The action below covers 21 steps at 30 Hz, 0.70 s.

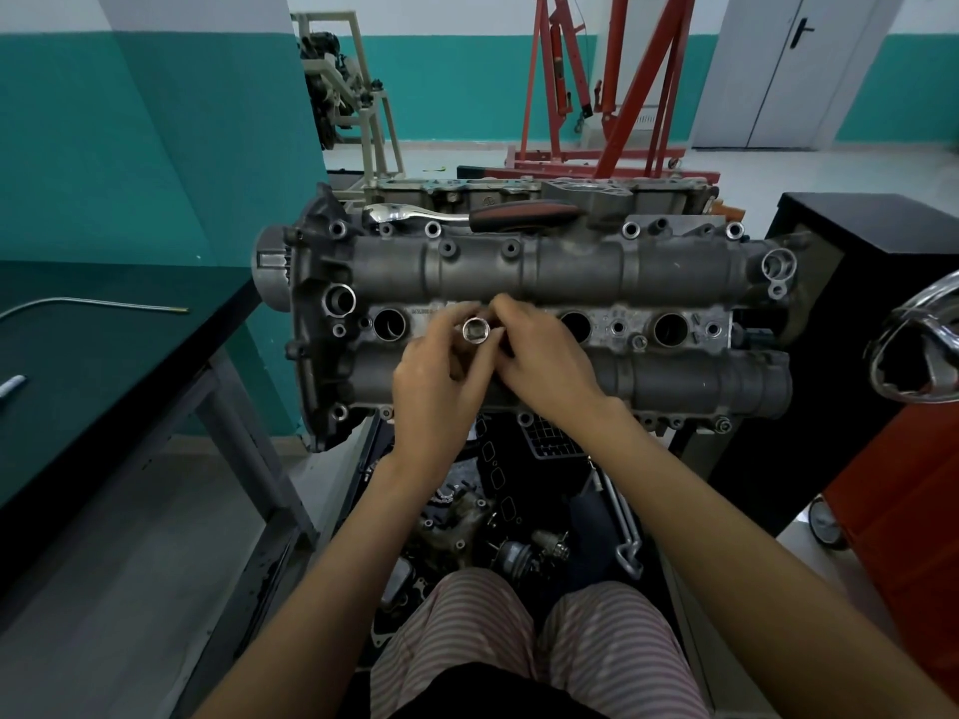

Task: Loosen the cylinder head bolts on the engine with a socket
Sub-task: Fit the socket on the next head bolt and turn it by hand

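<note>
socket (475,330) mid-frame, open end toward camera | pinched by left hand (436,386) fingers, right hand (539,355) fingers curled beside it | ratchet (467,215) lies crosswise on engine (571,262), above hands; right nearer, I judge

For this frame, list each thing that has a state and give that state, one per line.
socket: held over the engine, open end up, not on a bolt
left hand: pinching the socket
right hand: fingertips at the socket
ratchet: lying unused on the far edge of the engine
engine: cover on, plug holes open
door: closed
</note>
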Tool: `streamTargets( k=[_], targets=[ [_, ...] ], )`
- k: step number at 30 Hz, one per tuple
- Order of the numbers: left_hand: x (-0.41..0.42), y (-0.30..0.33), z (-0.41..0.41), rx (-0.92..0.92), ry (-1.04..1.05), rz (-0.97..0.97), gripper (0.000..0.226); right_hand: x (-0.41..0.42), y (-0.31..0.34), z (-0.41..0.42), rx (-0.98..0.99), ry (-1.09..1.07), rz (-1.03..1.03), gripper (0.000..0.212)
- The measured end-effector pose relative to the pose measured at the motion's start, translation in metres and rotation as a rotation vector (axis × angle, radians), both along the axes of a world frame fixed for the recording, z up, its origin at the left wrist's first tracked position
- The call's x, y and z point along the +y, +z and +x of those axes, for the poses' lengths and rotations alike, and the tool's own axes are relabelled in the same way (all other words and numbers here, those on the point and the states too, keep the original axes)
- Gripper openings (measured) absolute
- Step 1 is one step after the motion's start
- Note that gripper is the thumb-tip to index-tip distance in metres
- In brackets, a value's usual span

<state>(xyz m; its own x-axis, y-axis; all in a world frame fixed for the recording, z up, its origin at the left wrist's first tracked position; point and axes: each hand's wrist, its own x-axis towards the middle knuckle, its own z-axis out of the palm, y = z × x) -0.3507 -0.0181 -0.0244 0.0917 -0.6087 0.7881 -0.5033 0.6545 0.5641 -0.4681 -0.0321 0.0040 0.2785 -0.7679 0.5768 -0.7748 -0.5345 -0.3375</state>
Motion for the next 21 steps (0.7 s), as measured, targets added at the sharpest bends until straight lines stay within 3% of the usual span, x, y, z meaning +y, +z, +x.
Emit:
streamTargets(
  k=[3,8,14,17,21],
  targets=[
    [-0.0003,-0.0010,0.0015,-0.078,0.020,-0.026,0.030,-0.0002,-0.0005,-0.0001,0.064,-0.007,-0.033,0.017],
    [-0.0008,0.0019,-0.0001,0.034,0.004,-0.007,0.016,-0.0003,0.0005,0.0038,-0.021,-0.065,0.004,0.032],
    [0.0003,0.0016,-0.0020,-0.002,0.020,-0.002,0.022,0.0006,-0.0002,0.0018,0.001,-0.064,-0.004,0.013],
    [0.0014,-0.0013,0.0001,-0.039,-0.010,-0.016,0.030,0.0003,-0.0014,0.0023,0.050,-0.053,-0.030,0.014],
    [-0.0005,-0.0020,0.0001,0.035,-0.010,0.030,0.018,-0.0002,-0.0028,0.0049,0.082,-0.081,-0.032,0.026]
  ],
)
